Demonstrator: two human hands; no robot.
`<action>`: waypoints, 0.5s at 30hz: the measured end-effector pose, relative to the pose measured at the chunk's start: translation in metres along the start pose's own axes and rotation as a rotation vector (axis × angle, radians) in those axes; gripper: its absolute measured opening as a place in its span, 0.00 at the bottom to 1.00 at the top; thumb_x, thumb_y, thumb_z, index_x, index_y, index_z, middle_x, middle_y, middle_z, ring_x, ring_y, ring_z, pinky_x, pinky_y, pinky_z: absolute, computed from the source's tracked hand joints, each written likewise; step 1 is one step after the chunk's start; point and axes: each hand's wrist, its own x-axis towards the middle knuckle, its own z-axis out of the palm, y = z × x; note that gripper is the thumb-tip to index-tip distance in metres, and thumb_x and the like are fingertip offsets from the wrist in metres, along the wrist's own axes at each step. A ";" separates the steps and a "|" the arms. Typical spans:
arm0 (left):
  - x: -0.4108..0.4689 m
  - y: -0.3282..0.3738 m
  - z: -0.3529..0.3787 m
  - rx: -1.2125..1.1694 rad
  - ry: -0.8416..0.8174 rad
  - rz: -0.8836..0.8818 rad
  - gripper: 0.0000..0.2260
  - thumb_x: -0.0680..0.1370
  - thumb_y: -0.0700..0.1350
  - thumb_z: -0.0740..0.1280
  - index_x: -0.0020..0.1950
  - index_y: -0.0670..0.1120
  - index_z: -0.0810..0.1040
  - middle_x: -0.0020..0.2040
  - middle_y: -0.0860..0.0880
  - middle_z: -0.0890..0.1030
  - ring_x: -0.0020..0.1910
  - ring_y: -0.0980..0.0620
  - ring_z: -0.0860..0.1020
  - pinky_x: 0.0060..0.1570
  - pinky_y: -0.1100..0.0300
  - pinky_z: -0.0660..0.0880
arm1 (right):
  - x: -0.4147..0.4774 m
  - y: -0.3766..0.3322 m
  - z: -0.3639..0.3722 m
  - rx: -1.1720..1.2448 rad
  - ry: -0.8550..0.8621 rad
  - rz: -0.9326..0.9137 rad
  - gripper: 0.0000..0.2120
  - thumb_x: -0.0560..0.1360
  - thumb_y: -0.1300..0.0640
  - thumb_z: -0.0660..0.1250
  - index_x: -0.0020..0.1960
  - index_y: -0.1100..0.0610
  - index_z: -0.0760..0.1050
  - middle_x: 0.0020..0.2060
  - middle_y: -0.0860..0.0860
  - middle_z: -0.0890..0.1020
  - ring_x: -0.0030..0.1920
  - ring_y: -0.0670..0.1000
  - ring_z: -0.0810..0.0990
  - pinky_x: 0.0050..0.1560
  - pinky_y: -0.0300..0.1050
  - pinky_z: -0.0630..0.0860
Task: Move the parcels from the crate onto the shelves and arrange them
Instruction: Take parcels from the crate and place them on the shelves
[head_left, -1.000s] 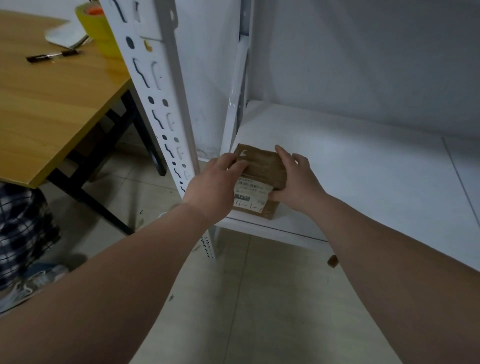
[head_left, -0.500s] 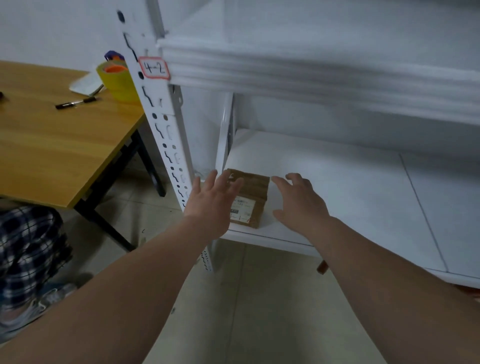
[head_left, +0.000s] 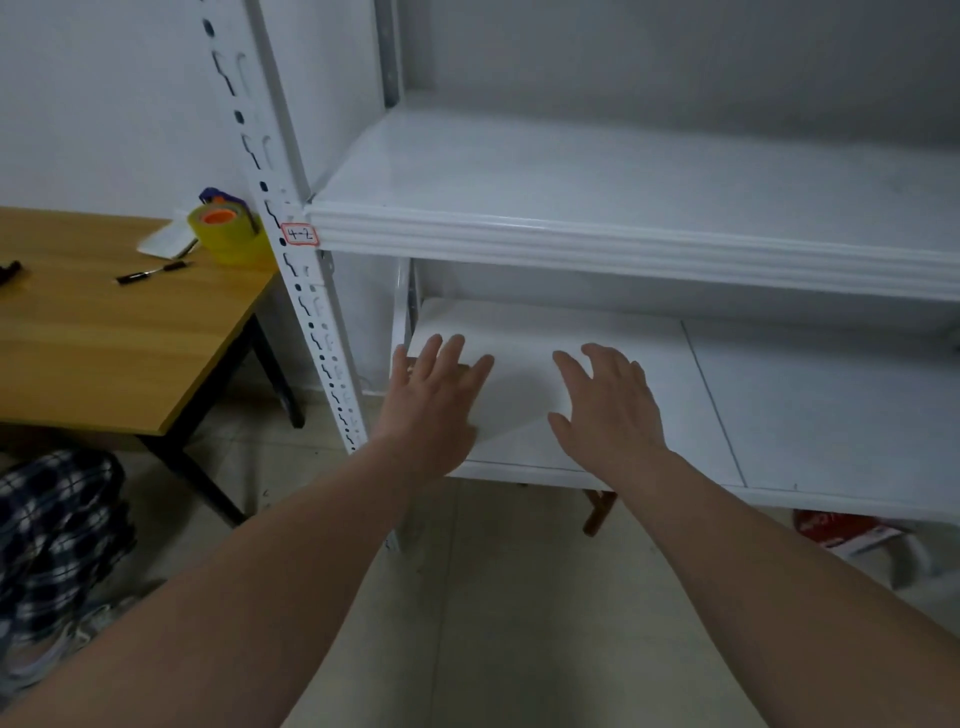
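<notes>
Fingers of left hand (head_left: 434, 402) and right hand (head_left: 608, 410) spread over lower shelf (head_left: 810, 410).

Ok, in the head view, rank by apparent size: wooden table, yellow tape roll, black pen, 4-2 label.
1. wooden table
2. yellow tape roll
3. The black pen and 4-2 label look alike in area, pen longer, label taller, so unranked.

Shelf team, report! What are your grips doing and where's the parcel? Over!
Left grip open, right grip open, both empty. Parcel on lower shelf, mostly hidden behind left grip. Nothing seen blocking.
</notes>
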 end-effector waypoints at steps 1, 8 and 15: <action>-0.006 0.007 -0.007 0.010 0.017 0.002 0.37 0.79 0.56 0.64 0.80 0.53 0.44 0.79 0.44 0.45 0.79 0.41 0.43 0.74 0.39 0.41 | -0.008 0.003 -0.006 0.002 0.026 0.006 0.32 0.80 0.47 0.61 0.79 0.51 0.52 0.77 0.57 0.55 0.77 0.57 0.52 0.77 0.55 0.50; -0.043 0.068 -0.060 0.060 0.150 -0.044 0.39 0.78 0.59 0.65 0.79 0.55 0.44 0.79 0.43 0.45 0.78 0.40 0.45 0.75 0.39 0.45 | -0.065 0.040 -0.049 -0.038 0.210 0.022 0.34 0.78 0.42 0.64 0.78 0.50 0.55 0.77 0.59 0.56 0.77 0.63 0.52 0.76 0.60 0.51; -0.096 0.167 -0.096 0.034 0.223 -0.109 0.37 0.78 0.60 0.64 0.79 0.56 0.45 0.79 0.43 0.45 0.78 0.40 0.45 0.75 0.40 0.45 | -0.157 0.106 -0.080 -0.029 0.292 -0.028 0.36 0.77 0.43 0.66 0.79 0.50 0.55 0.77 0.60 0.55 0.77 0.65 0.49 0.75 0.63 0.48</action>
